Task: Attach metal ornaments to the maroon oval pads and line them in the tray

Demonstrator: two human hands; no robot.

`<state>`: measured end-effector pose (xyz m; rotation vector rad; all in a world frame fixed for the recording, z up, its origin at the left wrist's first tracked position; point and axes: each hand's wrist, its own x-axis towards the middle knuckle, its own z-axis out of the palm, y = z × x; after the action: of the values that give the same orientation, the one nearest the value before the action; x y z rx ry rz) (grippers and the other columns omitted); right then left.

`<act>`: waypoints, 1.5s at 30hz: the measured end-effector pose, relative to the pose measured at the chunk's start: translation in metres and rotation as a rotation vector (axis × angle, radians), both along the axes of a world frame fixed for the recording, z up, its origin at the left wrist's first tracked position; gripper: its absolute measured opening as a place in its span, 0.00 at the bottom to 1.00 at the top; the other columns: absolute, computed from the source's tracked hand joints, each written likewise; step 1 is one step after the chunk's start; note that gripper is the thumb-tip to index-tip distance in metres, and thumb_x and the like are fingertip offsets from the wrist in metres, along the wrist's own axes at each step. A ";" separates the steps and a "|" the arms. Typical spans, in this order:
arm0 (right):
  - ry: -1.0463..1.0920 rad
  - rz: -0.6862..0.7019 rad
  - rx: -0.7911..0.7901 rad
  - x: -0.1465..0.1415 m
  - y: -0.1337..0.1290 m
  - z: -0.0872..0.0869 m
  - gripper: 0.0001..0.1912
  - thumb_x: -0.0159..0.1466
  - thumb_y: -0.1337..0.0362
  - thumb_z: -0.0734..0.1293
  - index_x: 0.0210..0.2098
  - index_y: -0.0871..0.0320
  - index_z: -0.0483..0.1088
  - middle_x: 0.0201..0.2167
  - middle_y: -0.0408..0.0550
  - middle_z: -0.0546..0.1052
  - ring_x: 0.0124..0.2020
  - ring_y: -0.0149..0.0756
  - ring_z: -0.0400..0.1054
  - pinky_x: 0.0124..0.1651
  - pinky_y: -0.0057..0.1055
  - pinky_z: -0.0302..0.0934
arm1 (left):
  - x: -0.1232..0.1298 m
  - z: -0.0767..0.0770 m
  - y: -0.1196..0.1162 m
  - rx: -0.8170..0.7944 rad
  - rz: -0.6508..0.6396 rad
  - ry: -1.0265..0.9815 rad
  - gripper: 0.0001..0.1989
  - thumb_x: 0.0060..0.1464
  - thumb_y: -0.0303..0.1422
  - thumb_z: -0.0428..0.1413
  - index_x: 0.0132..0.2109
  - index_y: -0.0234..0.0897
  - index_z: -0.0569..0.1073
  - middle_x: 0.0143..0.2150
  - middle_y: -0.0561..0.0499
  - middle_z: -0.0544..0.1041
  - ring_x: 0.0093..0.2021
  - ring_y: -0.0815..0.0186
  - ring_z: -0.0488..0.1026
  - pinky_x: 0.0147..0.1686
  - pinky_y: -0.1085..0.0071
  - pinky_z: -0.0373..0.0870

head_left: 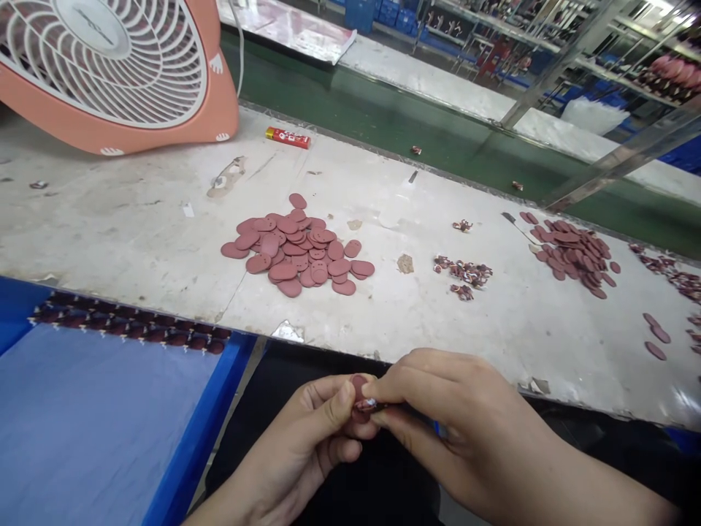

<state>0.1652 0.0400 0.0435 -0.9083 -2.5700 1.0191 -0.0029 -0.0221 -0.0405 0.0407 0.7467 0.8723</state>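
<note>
A worker's left hand (307,446) pinches a small rose-coloured oval pad (358,383) between thumb and fingers as the right hand (454,416) presses a patterned scrap (366,404) against it, fingertips close for control, just off the near edge of a scuffed white table (136,219), a heap of matching pads (296,248) beyond.

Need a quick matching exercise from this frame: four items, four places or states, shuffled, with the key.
Items:
1. fan
2. red packet
3. pile of pink ovals
4. left hand

Places or states:
A. Pinching a pink oval beyond the near edge
B. Peach-coloured, at the back left of the bench
C. Lying near the far edge, just right of the fan
D. Mid-bench, left of the small bits

Pairs: 1-B, 2-C, 3-D, 4-A
</note>
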 end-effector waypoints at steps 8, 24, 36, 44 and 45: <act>-0.001 -0.003 -0.013 0.001 -0.003 -0.002 0.08 0.66 0.74 0.61 0.39 0.59 0.70 0.33 0.44 0.75 0.34 0.31 0.69 0.37 0.26 0.63 | 0.000 -0.003 -0.002 0.036 0.002 0.000 0.09 0.53 0.36 0.64 0.34 0.33 0.82 0.25 0.53 0.74 0.25 0.77 0.69 0.22 0.87 0.67; 0.241 -0.194 -0.267 0.003 -0.003 -0.018 0.11 0.67 0.65 0.67 0.48 0.47 0.72 0.33 0.37 0.75 0.33 0.24 0.69 0.37 0.22 0.64 | -0.010 0.000 -0.002 -0.095 0.071 -0.237 0.11 0.45 0.35 0.69 0.34 0.32 0.82 0.29 0.49 0.83 0.26 0.73 0.79 0.17 0.85 0.73; 0.297 -0.141 -0.249 -0.018 -0.001 -0.020 0.08 0.65 0.67 0.69 0.44 0.51 0.74 0.29 0.37 0.76 0.30 0.24 0.67 0.33 0.19 0.62 | -0.015 -0.008 -0.004 0.061 0.045 -0.234 0.14 0.59 0.39 0.59 0.38 0.30 0.81 0.30 0.49 0.80 0.26 0.74 0.76 0.19 0.85 0.73; 0.350 -0.216 0.627 -0.043 -0.012 -0.046 0.09 0.61 0.76 0.70 0.43 0.67 0.73 0.26 0.48 0.76 0.27 0.31 0.68 0.30 0.29 0.66 | -0.027 0.000 -0.013 0.262 0.502 0.591 0.13 0.41 0.37 0.71 0.37 0.45 0.81 0.29 0.54 0.78 0.26 0.71 0.73 0.19 0.82 0.70; 0.351 -0.199 0.718 -0.048 -0.013 -0.052 0.11 0.61 0.76 0.71 0.43 0.69 0.73 0.26 0.50 0.76 0.27 0.33 0.68 0.29 0.31 0.65 | -0.028 0.001 -0.013 0.309 0.540 0.645 0.13 0.39 0.35 0.71 0.35 0.46 0.81 0.28 0.55 0.78 0.25 0.71 0.72 0.19 0.82 0.69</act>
<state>0.1177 0.0266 -0.0083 -0.6819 -2.2183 0.1380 -0.0314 -0.0356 -0.0396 0.4264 1.2470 1.5187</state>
